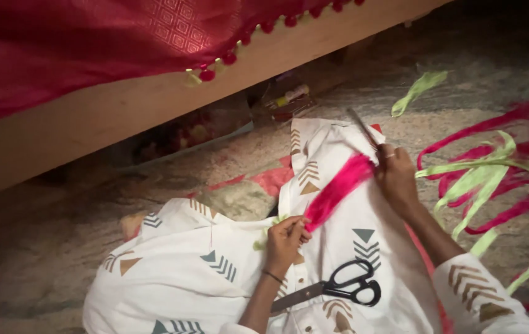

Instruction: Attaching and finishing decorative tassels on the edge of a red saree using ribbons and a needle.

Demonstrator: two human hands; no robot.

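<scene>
A speckled stone floor runs under a wooden bed frame at the far side, with a red cloth with bobble trim hanging over its edge. The person sits on the floor, lap covered in white fabric printed with chevrons.

The left hand is pinched shut on the near end of a bright pink tassel of fibres, stretched across the lap. The right hand is closed around a dark comb, its teeth set at the tassel's far end. The strands there look fluffed, so I judge the combing well underway on this piece.

Black-handled scissors lie untouched on the lap, blades shut. To the right, pink and pale green strips lie scattered on the floor; whether they are finished or waiting I cannot tell.
</scene>
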